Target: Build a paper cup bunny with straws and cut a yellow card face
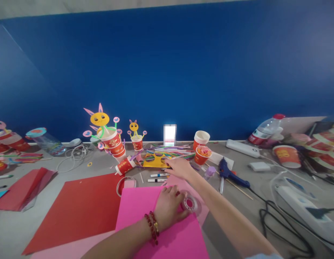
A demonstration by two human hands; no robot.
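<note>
A bright pink sheet of paper [137,219] lies in front of me, partly over a red sheet [86,205]. My left hand [168,207], wearing a beaded bracelet [152,226], rests on the pink sheet. Its thumb and fingers are closed on a small roll of clear tape [190,203]. My right arm crosses beyond it, and my right hand [180,168] reaches to the right edge of a yellow cut-out paper piece [153,160]. Its fingers are partly stretched out, and I see nothing held in them. Two marker pens [157,180] lie just nearer than that hand.
Paper-cup figures [109,138] stand at the back left, near a toppled cup [125,166]. Bundled pipe cleaners [183,151] lie behind the yellow piece. Right of my arm are stacked cups [201,138], a blue glue gun [228,172], black cable [274,212] and a power strip [304,208].
</note>
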